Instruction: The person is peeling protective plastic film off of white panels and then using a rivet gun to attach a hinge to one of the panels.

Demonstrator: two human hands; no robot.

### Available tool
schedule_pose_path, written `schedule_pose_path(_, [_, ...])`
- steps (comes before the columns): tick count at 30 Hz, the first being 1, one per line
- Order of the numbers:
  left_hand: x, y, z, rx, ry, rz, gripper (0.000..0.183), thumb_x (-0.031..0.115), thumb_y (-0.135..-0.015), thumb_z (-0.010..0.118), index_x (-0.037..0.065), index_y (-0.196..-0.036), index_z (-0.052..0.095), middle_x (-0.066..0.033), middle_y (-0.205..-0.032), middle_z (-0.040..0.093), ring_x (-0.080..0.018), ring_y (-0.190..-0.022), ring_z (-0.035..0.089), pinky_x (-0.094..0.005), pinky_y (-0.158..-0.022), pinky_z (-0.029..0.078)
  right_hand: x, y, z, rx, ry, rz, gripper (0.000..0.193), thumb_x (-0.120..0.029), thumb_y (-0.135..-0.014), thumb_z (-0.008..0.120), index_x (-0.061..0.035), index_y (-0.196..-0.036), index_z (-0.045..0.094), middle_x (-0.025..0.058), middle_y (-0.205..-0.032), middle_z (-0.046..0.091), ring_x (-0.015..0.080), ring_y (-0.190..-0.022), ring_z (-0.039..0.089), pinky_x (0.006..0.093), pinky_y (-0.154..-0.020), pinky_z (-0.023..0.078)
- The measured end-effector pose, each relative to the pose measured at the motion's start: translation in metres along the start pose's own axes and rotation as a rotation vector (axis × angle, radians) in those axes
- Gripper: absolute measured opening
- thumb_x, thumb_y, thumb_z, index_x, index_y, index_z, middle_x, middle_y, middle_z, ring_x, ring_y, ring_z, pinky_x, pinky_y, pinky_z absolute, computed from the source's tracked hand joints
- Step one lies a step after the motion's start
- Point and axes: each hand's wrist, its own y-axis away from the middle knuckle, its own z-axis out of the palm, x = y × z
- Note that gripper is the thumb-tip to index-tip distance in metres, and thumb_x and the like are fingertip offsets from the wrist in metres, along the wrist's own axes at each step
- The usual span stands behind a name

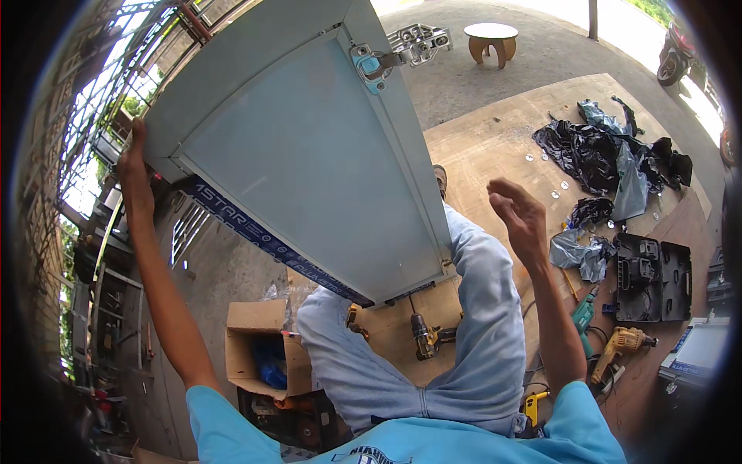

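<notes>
A grey framed cabinet door (309, 147) stands tilted before me, its lower end between my knees. My left hand (135, 158) grips its left edge, with part of the fingers hidden behind the frame. Close to the upper right edge, a metal hinge (372, 68) is set into the frame, its arm sticking outward. Blue printed film (255, 232) covers the door's lower left side. My right hand (519, 213) is raised over my knee, apart from the door, fingers loosely bent with nothing in them. A yellow and black cordless drill (423, 336) lies below the door's lower end.
Plywood (495, 147) covers the ground, with black and grey plastic wrapping (587, 155) at right. Nearby are an opened black tool case (653, 278), a green power tool (585, 313) and a yellow drill (618, 352). A cardboard box (255, 313) stands at left; a round stool (491, 35) farther off.
</notes>
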Motion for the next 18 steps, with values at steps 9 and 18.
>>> schedule_pose_path(9, [0.004,0.008,-0.014,-0.059,0.237,-0.031,0.078,0.061,-0.082,0.057,-0.005,-0.121,0.049,-0.0149,-0.11,0.057,-0.023,-0.106,0.056,-0.0316,-0.087,0.046,-0.095,-0.112,0.125,-0.17,-0.397,-0.2,0.056,-0.043,-0.087,0.06,0.0038,-0.118,0.057,0.0239,-0.108,0.062,0.0287,-0.11,0.055,0.0375,-0.093,0.042])
schedule_pose_path(18, [0.106,0.023,0.05,0.064,-0.201,0.778,0.052,0.04,-0.087,0.062,0.0,-0.121,0.055,-0.015,-0.116,0.061,-0.0253,-0.106,0.059,-0.0361,-0.094,0.043,-0.092,-0.108,0.135,-0.032,-0.394,-0.29,0.053,-0.043,-0.084,0.066,0.0026,-0.111,0.062,0.0139,-0.088,0.068,0.0164,-0.087,0.062,0.0292,-0.08,0.047])
